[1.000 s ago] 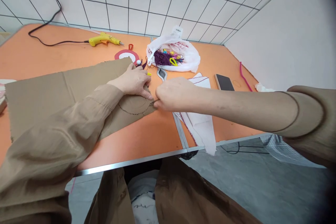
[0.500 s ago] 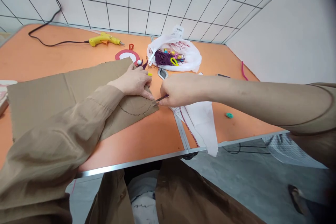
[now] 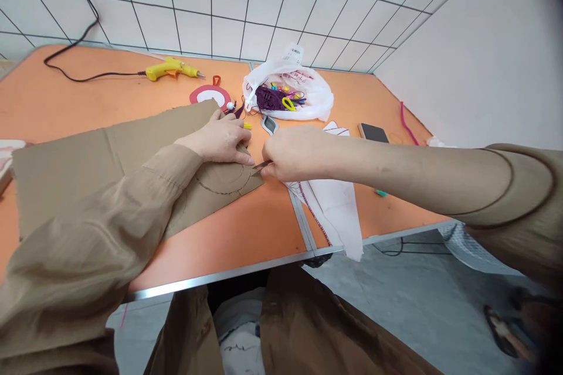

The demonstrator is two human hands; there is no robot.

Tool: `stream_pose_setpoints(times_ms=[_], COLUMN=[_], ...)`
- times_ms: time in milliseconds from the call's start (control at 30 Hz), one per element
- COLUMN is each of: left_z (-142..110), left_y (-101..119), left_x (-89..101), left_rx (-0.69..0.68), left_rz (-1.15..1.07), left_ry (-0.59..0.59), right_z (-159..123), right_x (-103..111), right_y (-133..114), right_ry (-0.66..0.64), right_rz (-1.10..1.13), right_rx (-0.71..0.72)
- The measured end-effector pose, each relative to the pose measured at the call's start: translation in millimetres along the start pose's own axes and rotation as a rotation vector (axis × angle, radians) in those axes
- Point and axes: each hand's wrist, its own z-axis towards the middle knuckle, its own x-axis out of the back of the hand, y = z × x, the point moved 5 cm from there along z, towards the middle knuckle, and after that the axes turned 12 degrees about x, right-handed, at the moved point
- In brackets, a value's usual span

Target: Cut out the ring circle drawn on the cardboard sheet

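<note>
A brown cardboard sheet lies on the orange table, with dark curved lines drawn near its right corner. My left hand holds the sheet down by its right edge, fingers bent at the edge and thumb on top. In my right hand is a pair of small scissors, closed in my fingers so that only the dark, narrow blades show. Their tips touch the cardboard at the drawn line, close to my left thumb. The scissors' handles are hidden by my right hand.
Behind the hands are a white plastic bag of purple yarn, a grey eye-shaped piece and a pink-rimmed oval. A yellow glue gun lies further left. White cloth hangs over the front edge; a phone lies right.
My right forearm has shifted lower, uncovering more of the phone and covering much of the green piece. The view has moved slightly. Both hands stay at the same cardboard corner.
</note>
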Motion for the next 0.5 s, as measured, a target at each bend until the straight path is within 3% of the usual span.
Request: stream_pose_setpoints(times_ms=[367, 433, 500], left_z=[0.6, 1.1, 1.7], left_y=[-1.5, -1.2, -0.9], left_x=[-0.5, -1.0, -1.7], left_rx=[0.021, 0.02, 0.019], left_rz=[-0.033, -0.026, -0.021], left_ry=[0.004, 0.005, 0.004], right_z=[2.7, 5.3, 8.0], right_x=[4.1, 0.1, -2.4], right_y=[1.4, 5.4, 11.1], right_ry=[0.172, 0.186, 0.28], right_rz=[0.09, 0.142, 0.257], right_rx=[0.063, 0.066, 0.065])
